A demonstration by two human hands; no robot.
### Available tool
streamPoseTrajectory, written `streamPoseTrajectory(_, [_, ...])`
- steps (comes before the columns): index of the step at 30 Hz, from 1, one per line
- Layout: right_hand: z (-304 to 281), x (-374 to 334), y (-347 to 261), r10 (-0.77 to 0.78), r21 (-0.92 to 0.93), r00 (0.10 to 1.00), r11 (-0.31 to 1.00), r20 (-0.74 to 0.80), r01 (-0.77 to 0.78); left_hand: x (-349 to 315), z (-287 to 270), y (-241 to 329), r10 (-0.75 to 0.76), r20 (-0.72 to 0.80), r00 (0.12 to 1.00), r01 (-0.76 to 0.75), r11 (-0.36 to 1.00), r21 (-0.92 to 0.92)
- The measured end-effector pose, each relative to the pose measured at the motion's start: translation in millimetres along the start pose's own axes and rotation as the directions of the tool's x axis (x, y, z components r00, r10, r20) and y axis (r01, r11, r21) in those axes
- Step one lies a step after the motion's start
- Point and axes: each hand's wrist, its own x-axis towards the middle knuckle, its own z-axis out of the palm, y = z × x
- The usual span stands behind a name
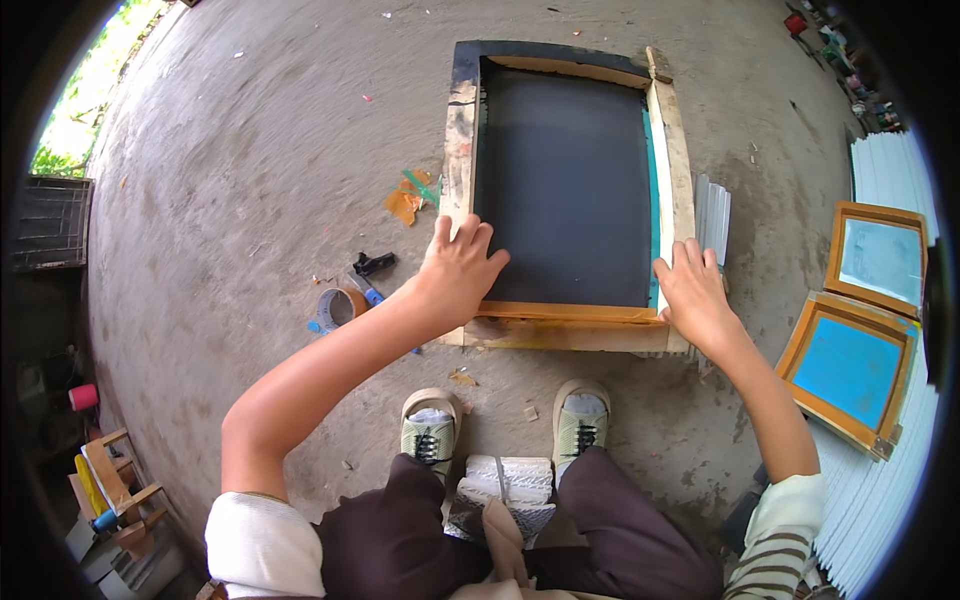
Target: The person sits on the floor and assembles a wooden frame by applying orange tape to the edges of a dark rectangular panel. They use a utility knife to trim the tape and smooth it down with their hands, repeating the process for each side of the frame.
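On the left, a roll of tape (356, 300) stands on the floor (230, 270), and just beside it are a blue-handled tool (372, 296) and a small black thing (374, 264); a brown scrap (404, 204) lies farther up. Next comes the left hand (455, 275): it is half closed over the left rail of the wooden frame (575, 335), near the lower corner, with the thumb on the inner side. The frame lies flat in front of the shoes (428, 435), between the two hands — its dark panel (565, 180) stretches mostly above them. The right hand (697, 295) is bent around the right rail, also close to the lower corner; how firmly either hand grips, I cannot tell. Beyond the right rail are white strips (712, 215), and at far right two smaller frames (848, 370) rest on white sheets (870, 490).
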Motion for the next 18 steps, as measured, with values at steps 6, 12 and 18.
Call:
streamPoseTrajectory(6, [9.8,15.3,-20.2,-0.199,0.693,0.979,0.7,-0.045,0.174,1.4,-25.8,-9.2,0.14,0.258,0.956,0.138,0.564,-0.815])
streamPoseTrajectory(12, [0.0,1.0,-11.7,-0.17,0.779,0.952,0.619,0.256,-0.099,-15.7,-14.6,-4.9,0.175,0.205,0.963,0.088,0.515,-0.853])
streamPoseTrajectory(18, [-6.5,-30.2,11.2,-0.212,0.648,0.958,0.761,0.192,0.039,-32.3,1.1,4.8,0.158,-0.016,0.987,-0.134,0.776,-0.616])
